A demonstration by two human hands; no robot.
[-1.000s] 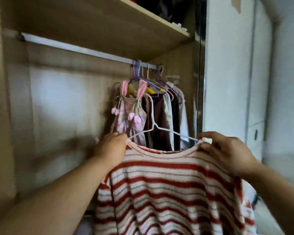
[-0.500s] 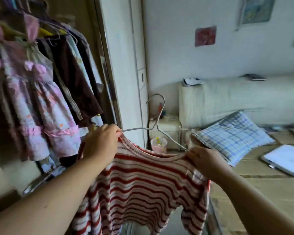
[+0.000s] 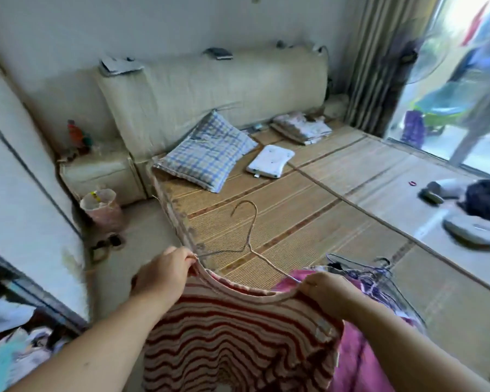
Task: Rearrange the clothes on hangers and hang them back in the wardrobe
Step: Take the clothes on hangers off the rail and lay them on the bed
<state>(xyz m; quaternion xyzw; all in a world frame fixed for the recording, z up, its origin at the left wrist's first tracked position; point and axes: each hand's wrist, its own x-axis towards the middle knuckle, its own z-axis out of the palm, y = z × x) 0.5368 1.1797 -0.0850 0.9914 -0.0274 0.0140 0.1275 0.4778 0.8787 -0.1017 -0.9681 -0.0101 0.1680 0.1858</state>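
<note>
A red-and-cream striped top (image 3: pixel 232 335) hangs on a thin wire hanger (image 3: pixel 249 230), held over the edge of the bed. My left hand (image 3: pixel 161 275) pinches the left shoulder of the top where the hanger arm enters the neckline. My right hand (image 3: pixel 326 290) grips the right shoulder over the other hanger arm. The hook points up and away from me. The wardrobe rail is out of view.
A pink garment (image 3: pixel 359 360) and several more hangers with clothes (image 3: pixel 374 278) lie on the bed's woven mat (image 3: pixel 309 210) to my right. Further off are a checked pillow (image 3: pixel 207 154), a white pillow (image 3: pixel 270 161), folded clothes (image 3: pixel 300 128) and a pink bin (image 3: pixel 101 207) on the floor.
My view has swung right and down, from the wardrobe rail to the bed. Both hands have carried the striped top on its hanger away from the wardrobe, over the bed's edge.
</note>
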